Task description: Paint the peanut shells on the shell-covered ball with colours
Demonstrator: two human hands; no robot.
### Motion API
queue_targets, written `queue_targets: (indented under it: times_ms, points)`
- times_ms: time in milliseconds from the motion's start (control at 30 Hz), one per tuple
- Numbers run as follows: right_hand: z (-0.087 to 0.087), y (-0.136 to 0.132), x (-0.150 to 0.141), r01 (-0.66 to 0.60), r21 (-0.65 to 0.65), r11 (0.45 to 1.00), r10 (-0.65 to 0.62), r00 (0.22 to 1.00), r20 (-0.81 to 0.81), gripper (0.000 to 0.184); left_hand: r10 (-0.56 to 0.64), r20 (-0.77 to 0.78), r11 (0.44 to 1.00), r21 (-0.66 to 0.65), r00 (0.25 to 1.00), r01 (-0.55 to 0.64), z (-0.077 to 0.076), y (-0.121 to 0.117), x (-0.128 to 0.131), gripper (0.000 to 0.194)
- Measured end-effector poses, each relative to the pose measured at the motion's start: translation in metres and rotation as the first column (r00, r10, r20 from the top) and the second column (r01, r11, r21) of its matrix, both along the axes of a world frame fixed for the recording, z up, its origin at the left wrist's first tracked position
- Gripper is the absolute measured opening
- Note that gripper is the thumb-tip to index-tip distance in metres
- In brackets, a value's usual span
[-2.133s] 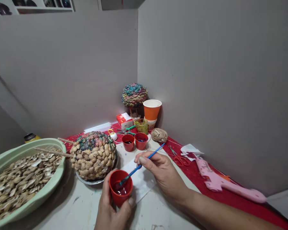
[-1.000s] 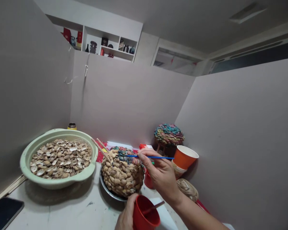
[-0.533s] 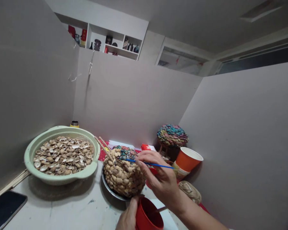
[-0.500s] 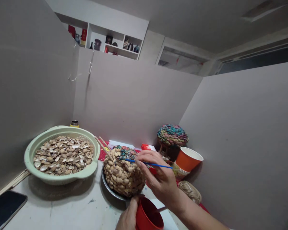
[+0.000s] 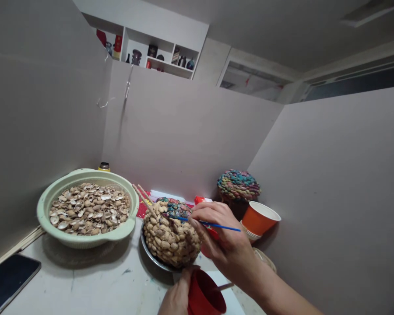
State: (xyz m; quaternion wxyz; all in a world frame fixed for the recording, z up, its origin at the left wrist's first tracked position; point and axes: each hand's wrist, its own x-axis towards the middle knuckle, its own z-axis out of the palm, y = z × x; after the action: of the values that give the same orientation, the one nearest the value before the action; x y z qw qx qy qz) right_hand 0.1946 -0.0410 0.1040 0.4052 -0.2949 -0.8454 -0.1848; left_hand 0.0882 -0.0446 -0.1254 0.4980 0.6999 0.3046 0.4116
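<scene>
My right hand (image 5: 223, 238) pinches a thin blue paintbrush (image 5: 213, 224) and lays its tip on the top of a dome of peanut shells (image 5: 170, 236), whose crown is painted in several colours. The dome rests on a metal plate (image 5: 150, 256). At the bottom edge my left hand (image 5: 177, 297) grips a small red cup (image 5: 205, 297) tilted toward me; a thin stick lies across its mouth.
A pale green basket (image 5: 85, 238) of loose shells stands at the left, with chopsticks (image 5: 142, 197) poking out beside the dome. An orange paper cup (image 5: 261, 218) and a painted shell dome (image 5: 238, 184) sit at the back right. A dark phone (image 5: 6, 280) lies front left. Partition walls close in.
Two seconds ago the brush was dipped in the red cup; it then rose to the dome's painted top, where it stays. The view tilted up and drifted slightly.
</scene>
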Motion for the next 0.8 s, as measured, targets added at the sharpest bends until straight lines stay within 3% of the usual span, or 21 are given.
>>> queue_targets:
  times_ms: [233,467,633,800]
  points:
    - [-0.005,0.002,-0.001,-0.021,0.033,0.999,0.020,1.000,0.018,0.017,-0.020,-0.049,0.999,-0.043,0.999,0.018,0.008,-0.001,-0.001,0.103]
    - [-0.009,-0.007,-0.001,-0.031,0.018,0.999,0.030,0.999,0.032,0.019,-0.037,0.010,0.997,-0.060,0.999,0.038,0.020,-0.004,-0.001,0.096]
    - [-0.008,-0.008,0.000,-0.050,0.033,0.998,0.050,0.999,0.003,0.020,0.048,-0.004,0.997,-0.066,0.999,-0.048,0.016,-0.004,0.005,0.101]
    - [-0.013,0.002,-0.005,-0.061,0.025,0.998,0.060,0.998,0.015,0.018,-0.033,-0.048,0.994,-0.106,0.998,0.028,0.024,-0.003,0.000,0.105]
